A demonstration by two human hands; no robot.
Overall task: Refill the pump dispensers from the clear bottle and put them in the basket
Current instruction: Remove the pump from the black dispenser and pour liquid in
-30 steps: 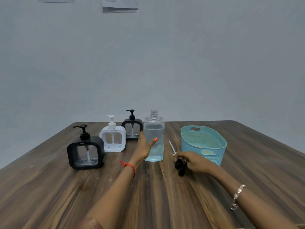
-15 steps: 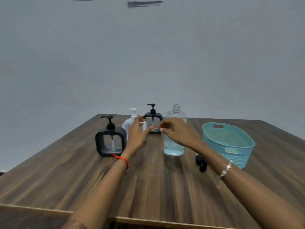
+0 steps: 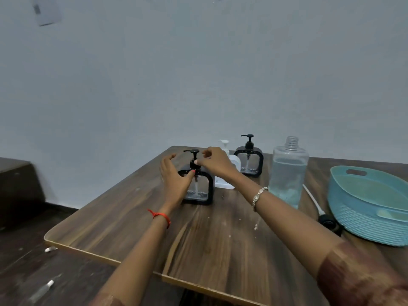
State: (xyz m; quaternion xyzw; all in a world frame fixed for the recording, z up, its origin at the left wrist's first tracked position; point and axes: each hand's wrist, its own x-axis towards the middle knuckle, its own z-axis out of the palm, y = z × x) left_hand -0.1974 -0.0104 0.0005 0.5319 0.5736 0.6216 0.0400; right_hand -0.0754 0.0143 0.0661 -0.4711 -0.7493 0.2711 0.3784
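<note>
A black square pump dispenser (image 3: 199,191) stands on the wooden table (image 3: 209,239), nearest of three. My left hand (image 3: 174,177) cups its left side, thumb on the top front. My right hand (image 3: 215,162) pinches the collar of its pump (image 3: 194,154). A white dispenser (image 3: 234,161) sits mostly hidden behind my right hand. A second black dispenser (image 3: 249,161) stands further back. The clear bottle (image 3: 287,173), uncapped and holding liquid, is to the right. Its black cap with dip tube (image 3: 326,220) lies beside the empty teal basket (image 3: 364,226).
The table's front-left edge (image 3: 99,256) runs close by, with dark floor and small bits of debris (image 3: 42,290) below it. A low dark bench (image 3: 15,184) stands at the left against the pale wall.
My right hand let go of the cap with tube beside the basket. Both hands went past the far black dispenser to the near black one, and my view swung left.
</note>
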